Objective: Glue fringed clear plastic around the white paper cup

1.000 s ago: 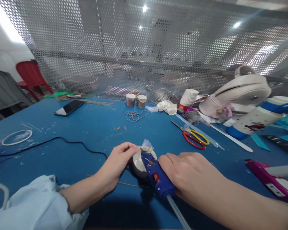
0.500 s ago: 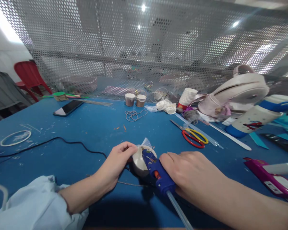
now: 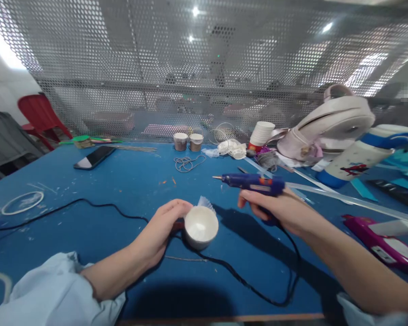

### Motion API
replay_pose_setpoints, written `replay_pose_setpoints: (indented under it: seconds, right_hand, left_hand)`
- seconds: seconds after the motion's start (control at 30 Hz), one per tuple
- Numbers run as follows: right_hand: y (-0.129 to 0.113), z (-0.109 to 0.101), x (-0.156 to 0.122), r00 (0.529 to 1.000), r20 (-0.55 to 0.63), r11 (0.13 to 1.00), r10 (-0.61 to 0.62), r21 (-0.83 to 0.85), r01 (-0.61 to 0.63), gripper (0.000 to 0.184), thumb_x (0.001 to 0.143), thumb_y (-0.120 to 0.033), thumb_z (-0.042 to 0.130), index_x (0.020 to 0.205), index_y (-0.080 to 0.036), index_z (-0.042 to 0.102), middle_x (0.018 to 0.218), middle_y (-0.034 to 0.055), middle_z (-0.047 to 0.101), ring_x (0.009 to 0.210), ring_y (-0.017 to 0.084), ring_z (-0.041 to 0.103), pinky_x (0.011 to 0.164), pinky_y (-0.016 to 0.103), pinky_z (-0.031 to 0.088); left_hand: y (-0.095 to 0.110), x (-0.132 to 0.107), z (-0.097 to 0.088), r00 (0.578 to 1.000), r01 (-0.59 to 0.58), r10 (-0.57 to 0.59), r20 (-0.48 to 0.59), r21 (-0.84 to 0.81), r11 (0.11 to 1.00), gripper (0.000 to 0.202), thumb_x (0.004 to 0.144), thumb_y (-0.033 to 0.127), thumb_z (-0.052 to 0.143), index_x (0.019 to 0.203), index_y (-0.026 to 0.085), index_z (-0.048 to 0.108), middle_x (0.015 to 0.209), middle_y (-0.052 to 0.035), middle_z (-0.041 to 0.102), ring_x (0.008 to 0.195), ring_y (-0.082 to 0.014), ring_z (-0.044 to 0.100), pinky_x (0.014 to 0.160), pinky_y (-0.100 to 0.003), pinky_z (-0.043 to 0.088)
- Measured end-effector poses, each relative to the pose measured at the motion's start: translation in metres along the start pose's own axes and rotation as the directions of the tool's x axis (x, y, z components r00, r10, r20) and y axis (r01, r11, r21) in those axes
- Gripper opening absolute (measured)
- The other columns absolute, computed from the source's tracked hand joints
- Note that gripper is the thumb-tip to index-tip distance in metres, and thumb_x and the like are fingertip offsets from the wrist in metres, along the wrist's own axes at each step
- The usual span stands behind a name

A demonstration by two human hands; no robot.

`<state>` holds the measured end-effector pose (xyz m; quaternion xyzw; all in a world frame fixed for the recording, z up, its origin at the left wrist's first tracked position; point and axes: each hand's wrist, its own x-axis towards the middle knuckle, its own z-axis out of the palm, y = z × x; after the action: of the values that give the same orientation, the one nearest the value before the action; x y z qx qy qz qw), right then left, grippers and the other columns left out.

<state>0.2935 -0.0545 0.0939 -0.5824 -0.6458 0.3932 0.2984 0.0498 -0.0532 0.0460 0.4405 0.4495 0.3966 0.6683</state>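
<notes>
A blue hot glue gun (image 3: 253, 183) is gripped in my right hand (image 3: 275, 206), raised over the table with its nozzle pointing left. A long clear glue stick (image 3: 353, 199) juts from its back end. My left hand (image 3: 170, 219) holds a white paper cup (image 3: 201, 226) by its left side; the cup's inside faces up toward me. Behind the rim stands a piece of pleated whitish translucent material (image 3: 206, 203). The left fingertips are partly hidden behind the cup. A thin grey cord (image 3: 185, 259) lies just in front of the cup.
The gun's black cable (image 3: 245, 283) loops across the blue table (image 3: 122, 185). Behind are two small cups (image 3: 187, 141), grey string (image 3: 189, 164), stacked paper cups (image 3: 263, 133), a bag (image 3: 329, 122) and a bottle (image 3: 363, 156). A phone (image 3: 94, 157) lies left, a magenta tool (image 3: 381, 240) right.
My right hand has lifted the glue gun away from the cup, up and to the right, turning its nozzle leftward. My left hand stays on the cup, whose inside is now uncovered.
</notes>
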Motion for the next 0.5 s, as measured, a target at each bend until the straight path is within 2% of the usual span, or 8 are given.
replay_pose_setpoints:
  seconds: [0.13,0.23,0.3,0.4,0.5]
  right_hand:
    - [0.026,0.020,0.036,0.999,-0.027,0.998,0.029,0.056,-0.027,0.039,0.081,-0.051,0.055,0.074,-0.014,0.063,0.059,-0.0002,0.057,0.046,0.009,0.045,0.045,0.023,0.032]
    - [0.043,0.033,0.052,0.998,-0.036,0.998,0.058,0.024,-0.057,0.040,0.082,-0.051,0.053,0.077,-0.013,0.065,0.058,0.0001,0.056,0.047,0.009,0.045,0.044,0.022,0.031]
    - [0.051,0.038,0.056,0.997,-0.035,0.997,0.073,0.015,-0.072,0.041,0.082,-0.051,0.053,0.075,-0.013,0.066,0.051,-0.0017,0.051,0.045,0.009,0.043,0.043,0.021,0.029]
    - [0.053,0.041,0.055,0.997,-0.036,0.998,0.070,0.005,-0.070,0.038,0.082,-0.049,0.055,0.074,-0.013,0.066,0.049,-0.0023,0.049,0.045,0.009,0.043,0.043,0.021,0.029]
    - [0.048,0.041,0.051,0.998,-0.042,0.999,0.051,0.001,-0.051,0.032,0.082,-0.043,0.057,0.071,-0.014,0.065,0.052,-0.0015,0.053,0.048,0.009,0.045,0.046,0.022,0.031]
  left_hand:
    - [0.008,0.003,-0.003,0.998,-0.058,0.061,-0.021,0.108,0.992,0.020,0.081,0.037,0.055,0.085,0.020,0.065,0.092,-0.0028,0.062,0.089,-0.0173,0.054,0.076,-0.026,0.040]
    - [0.019,0.008,-0.004,0.984,-0.158,0.176,-0.031,0.310,0.938,0.024,0.080,0.041,0.056,0.081,0.020,0.067,0.097,-0.0048,0.064,0.098,-0.0206,0.054,0.082,-0.028,0.039]
    - [0.027,0.012,-0.001,0.966,-0.232,0.260,0.002,0.457,0.859,0.024,0.078,0.042,0.058,0.074,0.020,0.066,0.098,-0.0057,0.064,0.099,-0.0219,0.053,0.083,-0.029,0.038]
    - [0.037,0.018,0.004,0.934,-0.318,0.347,0.087,0.647,0.693,0.021,0.074,0.038,0.063,0.065,0.020,0.063,0.097,-0.0055,0.063,0.094,-0.0219,0.054,0.079,-0.030,0.038]
    - [0.043,0.025,0.010,0.923,-0.336,0.351,0.158,0.776,0.534,0.017,0.072,0.031,0.064,0.060,0.019,0.062,0.085,-0.0037,0.061,0.081,-0.0190,0.054,0.074,-0.030,0.037]
